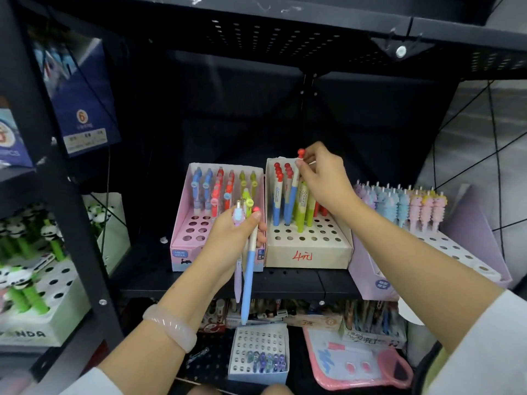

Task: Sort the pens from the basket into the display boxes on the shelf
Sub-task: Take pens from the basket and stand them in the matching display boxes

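Observation:
My right hand [325,178] pinches the top of a blue and cream pen with a red cap [293,192], its lower end down among the pens in the brown display box [308,252]. My left hand [228,243] grips two pens in front of the pink display box [185,243]: a blue and cream pen with a red cap [247,283] hanging down, and a pale purple pen [238,216] beside it. A lilac display box [462,252] at the right holds rows of pastel pens. No basket is in view.
A black shelf board [285,276] carries the three boxes. A black upright post [65,195] stands at the left, with a panda pen box [42,303] beyond it. Below are a white box of small pens [258,352], a pink pouch [356,360] and more stationery.

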Available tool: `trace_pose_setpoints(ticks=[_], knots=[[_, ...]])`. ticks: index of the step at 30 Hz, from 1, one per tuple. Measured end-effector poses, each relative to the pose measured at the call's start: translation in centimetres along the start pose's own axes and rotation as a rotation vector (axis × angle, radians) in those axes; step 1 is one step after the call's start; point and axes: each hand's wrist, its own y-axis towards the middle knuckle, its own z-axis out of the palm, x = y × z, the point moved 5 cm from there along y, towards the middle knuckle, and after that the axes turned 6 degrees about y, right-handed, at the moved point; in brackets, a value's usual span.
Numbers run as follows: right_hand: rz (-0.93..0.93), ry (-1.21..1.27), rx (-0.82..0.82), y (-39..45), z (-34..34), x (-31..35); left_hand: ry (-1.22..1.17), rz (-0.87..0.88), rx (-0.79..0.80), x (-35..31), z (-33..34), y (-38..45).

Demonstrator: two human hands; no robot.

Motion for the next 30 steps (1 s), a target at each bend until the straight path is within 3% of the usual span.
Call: trace_pose_setpoints(ticks=[5,11,16,21,23,27,30], knots=[[-0.081,-0.284,0.017,0.0,0.8,-0.5,-0.053,0.005,-0.013,0.0,-0.2,-0.1],[0.079,-0.374,0.159,-0.6,2.0,-1.9,-0.12,0.011,-0.035,-0.1,-0.3,0.0],[-0.066,-0.159,-0.06,-2.6,0.2,1.1,-0.16,0.026,-0.07,-0.3,0.0,0.2],[0.15,0.109,0.487,-7.0,3.4,1.5,-0.148,0.049,-0.131,-0.7,0.3,0.5],[0.198,0.133,0.594,-8.1,3.9,1.5,-0.18,0.046,-0.146,-0.9,0.6,0.5],[0.188,0.16,0.617,-8.7,3.8,1.5,-0.212,0.03,-0.137,-0.9,1.0,0.3],[0.18,0.244,0.461,-7.4,2.6,1.4,-0.246,0.048,-0.159,-0.8,0.6,0.1]])
